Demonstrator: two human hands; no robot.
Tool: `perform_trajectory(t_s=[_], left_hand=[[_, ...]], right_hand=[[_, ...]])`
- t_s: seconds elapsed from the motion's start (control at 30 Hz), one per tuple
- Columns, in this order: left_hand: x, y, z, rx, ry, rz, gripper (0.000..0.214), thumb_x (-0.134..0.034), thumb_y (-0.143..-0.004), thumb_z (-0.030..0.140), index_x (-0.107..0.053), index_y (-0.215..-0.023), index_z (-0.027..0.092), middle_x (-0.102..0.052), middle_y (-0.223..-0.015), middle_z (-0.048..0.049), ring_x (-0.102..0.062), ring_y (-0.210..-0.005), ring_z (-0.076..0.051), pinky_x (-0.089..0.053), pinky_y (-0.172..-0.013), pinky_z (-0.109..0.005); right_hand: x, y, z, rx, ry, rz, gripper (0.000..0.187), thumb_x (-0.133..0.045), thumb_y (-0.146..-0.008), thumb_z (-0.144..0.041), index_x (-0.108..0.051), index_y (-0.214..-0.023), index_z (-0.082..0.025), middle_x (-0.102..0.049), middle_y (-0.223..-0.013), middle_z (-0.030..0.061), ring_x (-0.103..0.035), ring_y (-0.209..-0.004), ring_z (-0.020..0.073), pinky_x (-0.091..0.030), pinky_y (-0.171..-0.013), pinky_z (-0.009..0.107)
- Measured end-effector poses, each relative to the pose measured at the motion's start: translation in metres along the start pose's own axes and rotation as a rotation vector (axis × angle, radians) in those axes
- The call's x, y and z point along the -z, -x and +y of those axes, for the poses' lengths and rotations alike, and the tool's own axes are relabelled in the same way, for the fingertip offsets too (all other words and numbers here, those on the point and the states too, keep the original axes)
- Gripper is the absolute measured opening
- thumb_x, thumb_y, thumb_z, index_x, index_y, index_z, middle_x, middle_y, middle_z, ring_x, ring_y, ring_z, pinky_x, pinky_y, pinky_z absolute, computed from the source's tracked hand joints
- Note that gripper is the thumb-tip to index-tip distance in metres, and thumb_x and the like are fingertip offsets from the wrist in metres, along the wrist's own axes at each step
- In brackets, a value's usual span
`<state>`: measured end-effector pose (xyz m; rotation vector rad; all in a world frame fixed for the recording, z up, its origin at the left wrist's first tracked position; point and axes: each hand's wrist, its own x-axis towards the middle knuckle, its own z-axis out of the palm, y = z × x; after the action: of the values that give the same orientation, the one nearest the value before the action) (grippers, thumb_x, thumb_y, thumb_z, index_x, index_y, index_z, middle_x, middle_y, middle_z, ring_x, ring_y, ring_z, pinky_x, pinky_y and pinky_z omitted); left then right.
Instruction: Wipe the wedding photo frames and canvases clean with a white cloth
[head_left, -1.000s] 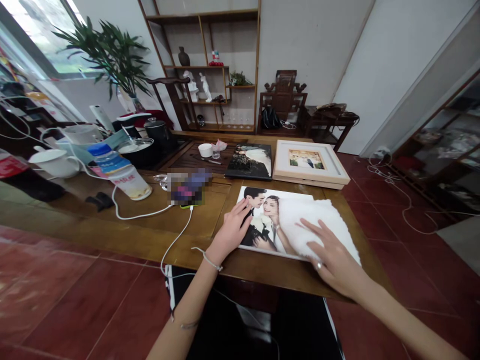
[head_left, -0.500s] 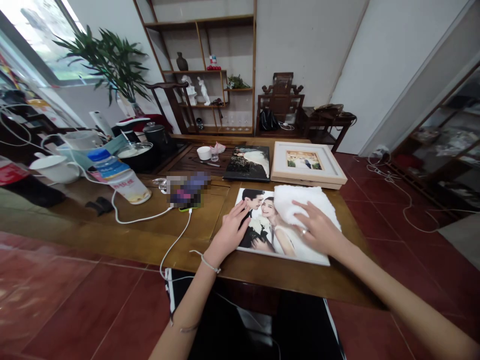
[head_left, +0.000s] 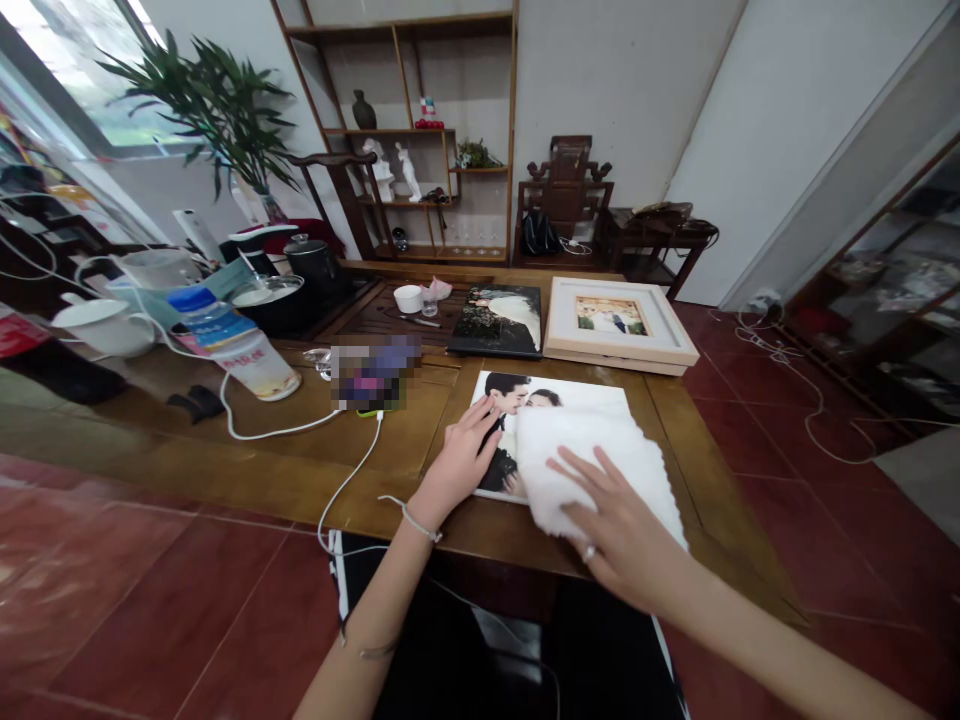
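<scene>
A wedding photo print on a flat white-edged panel [head_left: 592, 388] lies on the table in front of me, showing a couple. My left hand [head_left: 466, 447] rests flat on its left side, fingers stretched out and nothing in them. A fluffy white cloth [head_left: 551, 432] covers the right and lower part of the print. Over the cloth lies my right hand [head_left: 611, 520], keeping hold of it with fingers spread and pressed down. The thumb's grip is hidden. The cloth hangs past the panel's near edge.
Behind the print lie a dark photo panel [head_left: 496, 320] and a pale framed photo [head_left: 667, 340]. To the left are a blurred phone-like item [head_left: 379, 375] on a white cable [head_left: 346, 490], a blue-capped bottle [head_left: 238, 345], a cola bottle [head_left: 56, 365] and a white teapot [head_left: 105, 325].
My right hand has slid the cloth down and a little left over the print, toward me, covering more of the picture. The left hand stays in the same place.
</scene>
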<state>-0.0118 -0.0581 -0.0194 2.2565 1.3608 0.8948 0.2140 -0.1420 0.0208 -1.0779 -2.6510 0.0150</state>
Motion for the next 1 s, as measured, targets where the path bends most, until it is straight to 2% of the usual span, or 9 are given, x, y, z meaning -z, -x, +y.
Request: perform_trajectory(t_s=[0.1, 0.17, 0.27, 0.43, 0.53, 0.67, 0.8, 0.9, 1.0], left_hand=[[0.0, -0.001, -0.001, 0.0, -0.015, -0.01, 0.04, -0.041, -0.093, 0.024, -0.047, -0.133, 0.02, -0.039, -0.145, -0.0097, -0.032, -0.136, -0.022, -0.031, -0.109, -0.046], [0.0, -0.001, -0.002, -0.001, -0.024, -0.025, 0.04, -0.041, -0.094, 0.024, -0.046, -0.134, 0.02, -0.038, -0.146, -0.0094, -0.031, -0.137, -0.022, -0.031, -0.11, -0.046], [0.0, -0.002, -0.001, 0.002, -0.024, -0.036, 0.041, -0.04, -0.094, 0.024, -0.046, -0.134, 0.02, -0.037, -0.146, -0.0086, -0.031, -0.137, -0.022, -0.03, -0.11, -0.045], [0.001, -0.001, 0.001, 0.018, -0.026, -0.033, 0.04, -0.041, -0.094, 0.025, -0.047, -0.133, 0.017, -0.038, -0.146, -0.0105, -0.031, -0.137, -0.022, -0.03, -0.11, -0.045], [0.001, -0.001, 0.0, 0.003, -0.027, -0.03, 0.04, -0.04, -0.094, 0.025, -0.047, -0.133, 0.019, -0.038, -0.146, -0.0098, -0.031, -0.137, -0.022, -0.03, -0.11, -0.045], [0.0, -0.001, -0.001, -0.002, -0.022, -0.022, 0.04, -0.04, -0.094, 0.024, -0.046, -0.134, 0.018, -0.038, -0.146, -0.0102, -0.031, -0.137, -0.022, -0.029, -0.111, -0.044], [0.0, -0.002, -0.001, 0.011, -0.036, -0.048, 0.042, -0.04, -0.094, 0.022, -0.045, -0.134, 0.014, -0.037, -0.146, -0.0119, -0.03, -0.137, -0.023, -0.03, -0.11, -0.046], [0.0, -0.001, -0.004, 0.001, -0.034, -0.063, 0.044, -0.04, -0.092, 0.018, -0.043, -0.136, 0.015, -0.034, -0.148, -0.0113, -0.029, -0.138, -0.023, -0.03, -0.11, -0.047], [-0.001, 0.0, -0.007, -0.009, -0.018, -0.061, 0.046, -0.043, -0.09, 0.015, -0.044, -0.136, 0.019, -0.033, -0.148, -0.01, -0.028, -0.138, -0.024, -0.03, -0.11, -0.047]], right_hand=[[0.003, 0.008, -0.02, 0.035, -0.044, -0.049, 0.024, -0.051, -0.072, -0.012, -0.064, -0.091, -0.019, -0.046, -0.14, 0.0126, -0.026, -0.136, 0.0318, -0.021, -0.109, 0.061], [0.003, 0.003, -0.017, 0.039, -0.047, -0.061, 0.025, -0.051, -0.073, -0.012, -0.064, -0.093, -0.02, -0.047, -0.139, 0.0118, -0.028, -0.136, 0.0305, -0.022, -0.109, 0.059], [0.0, -0.014, 0.008, 0.012, -0.009, -0.037, 0.028, -0.05, -0.075, -0.012, -0.064, -0.099, -0.017, -0.05, -0.136, 0.0146, -0.032, -0.134, 0.0305, -0.024, -0.108, 0.058], [-0.006, -0.051, 0.06, -0.156, 0.095, 0.045, 0.024, -0.049, -0.083, -0.018, -0.063, -0.102, -0.014, -0.056, -0.127, 0.02, -0.042, -0.127, 0.0316, -0.031, -0.104, 0.057], [-0.007, -0.062, 0.072, -0.206, 0.117, 0.071, 0.024, -0.047, -0.084, -0.016, -0.063, -0.102, -0.013, -0.055, -0.127, 0.0213, -0.041, -0.128, 0.0323, -0.03, -0.103, 0.058], [-0.009, -0.052, 0.051, -0.181, 0.116, 0.052, 0.025, -0.048, -0.082, -0.016, -0.063, -0.102, -0.014, -0.053, -0.13, 0.0196, -0.037, -0.13, 0.033, -0.027, -0.104, 0.06], [-0.008, -0.024, 0.003, -0.074, 0.028, 0.004, 0.026, -0.049, -0.078, -0.012, -0.065, -0.099, -0.016, -0.048, -0.137, 0.0166, -0.028, -0.135, 0.0329, -0.02, -0.108, 0.062], [-0.005, -0.007, -0.027, 0.008, -0.054, -0.057, 0.022, -0.055, -0.077, -0.018, -0.065, -0.096, -0.018, -0.043, -0.142, 0.0153, -0.023, -0.137, 0.0339, -0.017, -0.108, 0.062], [-0.004, -0.003, -0.034, 0.047, -0.09, -0.082, 0.019, -0.058, -0.077, -0.023, -0.066, -0.094, -0.019, -0.043, -0.142, 0.0144, -0.025, -0.136, 0.0337, -0.018, -0.109, 0.061]])
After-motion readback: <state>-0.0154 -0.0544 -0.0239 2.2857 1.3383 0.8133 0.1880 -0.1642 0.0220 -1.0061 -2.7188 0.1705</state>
